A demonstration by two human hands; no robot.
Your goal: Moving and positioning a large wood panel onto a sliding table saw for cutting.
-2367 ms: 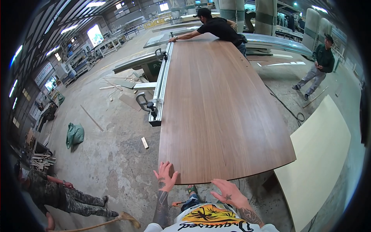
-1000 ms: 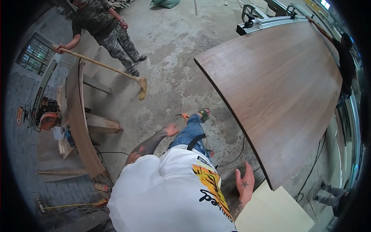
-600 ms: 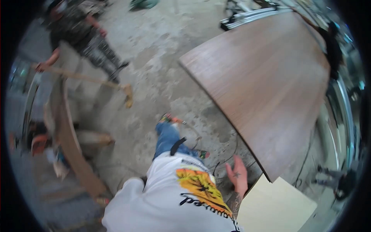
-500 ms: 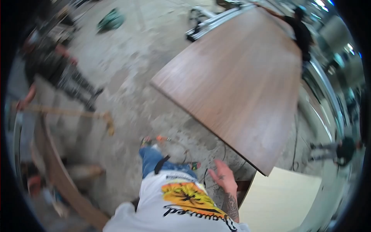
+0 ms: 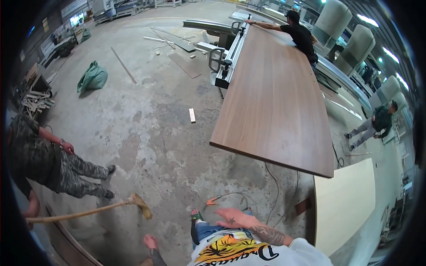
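Observation:
My right hand (image 5: 233,217), with a tattooed forearm, is held in front of my body, open with nothing in it. Low on the left hangs my left hand (image 5: 151,241), small and foreshortened; its fingers look loosely apart and no object shows in it. Neither hand touches anything but air. Ahead to the right a large brown wood-grain panel (image 5: 275,106) lies on a sliding panel saw (image 5: 225,66). On the floor near my feet is an orange air gun (image 5: 212,201) on a hose.
A person in black (image 5: 301,37) leans over the panel's far end. On the left, a person in camouflage (image 5: 73,166) has a broom (image 5: 88,216) beside them. A pale board (image 5: 346,201) stands at right. Further off are a green sack (image 5: 93,77), floor offcuts and another person (image 5: 377,122).
My view has swung leftward and up, showing more of the hall. My right hand has turned across my body. My left hand has come into view.

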